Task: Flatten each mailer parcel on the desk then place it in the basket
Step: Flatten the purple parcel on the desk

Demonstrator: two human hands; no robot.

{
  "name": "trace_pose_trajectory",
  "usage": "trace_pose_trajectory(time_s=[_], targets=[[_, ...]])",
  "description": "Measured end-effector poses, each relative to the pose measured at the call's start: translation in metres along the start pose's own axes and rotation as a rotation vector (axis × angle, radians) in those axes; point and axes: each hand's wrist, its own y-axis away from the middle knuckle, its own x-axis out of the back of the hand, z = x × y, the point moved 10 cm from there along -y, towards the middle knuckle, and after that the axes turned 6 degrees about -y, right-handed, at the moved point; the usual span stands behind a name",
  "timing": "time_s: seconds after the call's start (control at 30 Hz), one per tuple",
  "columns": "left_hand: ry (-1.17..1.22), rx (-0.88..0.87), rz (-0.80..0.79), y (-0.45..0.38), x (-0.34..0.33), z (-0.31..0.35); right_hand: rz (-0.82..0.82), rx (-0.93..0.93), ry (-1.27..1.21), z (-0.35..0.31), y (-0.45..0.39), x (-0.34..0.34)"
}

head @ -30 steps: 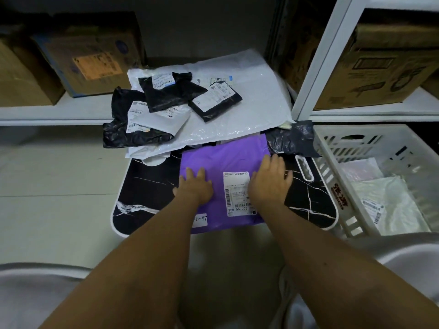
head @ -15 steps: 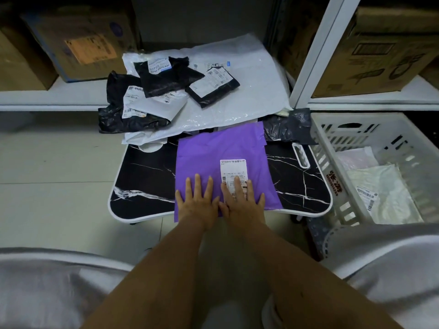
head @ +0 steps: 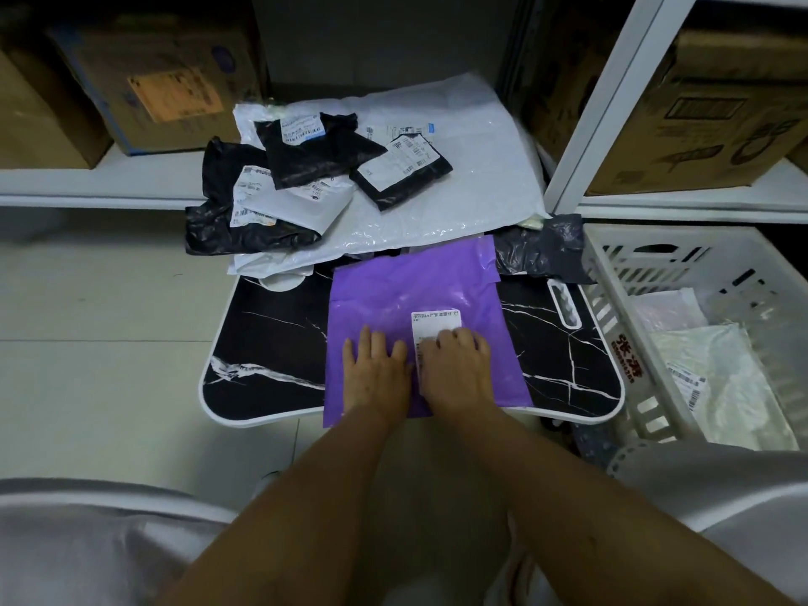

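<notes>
A purple mailer (head: pixel 411 295) with a white label lies flat on the black marble-pattern desk (head: pixel 271 343), its near edge hanging over the desk's front. My left hand (head: pixel 376 373) presses flat on its near part. Beside it, my right hand (head: pixel 454 369) rests on the label with fingers bent at the knuckles. Behind, a big white mailer (head: pixel 459 190) carries several small black and white mailers (head: pixel 306 155). Another black mailer (head: pixel 542 251) lies at the desk's back right. The white slatted basket (head: pixel 612 299) stands to the right, holding pale flattened mailers (head: pixel 721 378).
White shelving with cardboard boxes (head: pixel 153 85) runs behind the desk, and a white shelf post (head: pixel 612 102) rises at the back right with more boxes (head: pixel 708 111) beyond. Pale tiled floor (head: pixel 96 321) lies to the left. My knees in grey cloth fill the lower corners.
Both hands slid from the mailer's far part down toward its near edge, coming together side by side. My right fingers have now bent over the label.
</notes>
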Motion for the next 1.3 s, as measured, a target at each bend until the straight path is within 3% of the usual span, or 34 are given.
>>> trace_pose_trajectory(time_s=[0.2,0.37,0.53,0.63,0.77,0.87,1.07,1.2,1.3], targets=[[0.026,-0.005,-0.150,-0.011,-0.032,-0.007,-0.377,-0.034,-0.151,0.023,0.006,-0.060],[0.017,-0.006,-0.170,-0.015,-0.033,-0.008,-0.336,-0.062,-0.136,0.025,-0.001,-0.054],[-0.017,-0.053,0.034,-0.035,0.000,-0.004,-0.226,0.027,-0.031,0.013,-0.032,-0.026],[0.009,-0.008,0.030,-0.050,-0.001,-0.006,-0.135,0.083,0.037,0.010,-0.053,-0.017],[0.050,-0.011,-0.172,-0.054,-0.035,-0.008,-0.439,-0.037,-0.151,0.031,-0.043,-0.062],[0.053,-0.026,-0.211,-0.055,-0.039,-0.009,-0.506,-0.044,-0.163,0.033,-0.041,-0.067],[0.040,-0.021,-0.141,-0.058,-0.024,-0.011,-0.469,-0.056,-0.155,0.032,-0.044,-0.063],[0.008,0.017,0.046,-0.077,0.004,-0.012,-0.240,0.012,0.025,0.022,-0.069,-0.033],[-0.020,0.050,-0.009,-0.087,-0.001,-0.013,-0.186,0.025,0.119,0.023,-0.082,-0.029]])
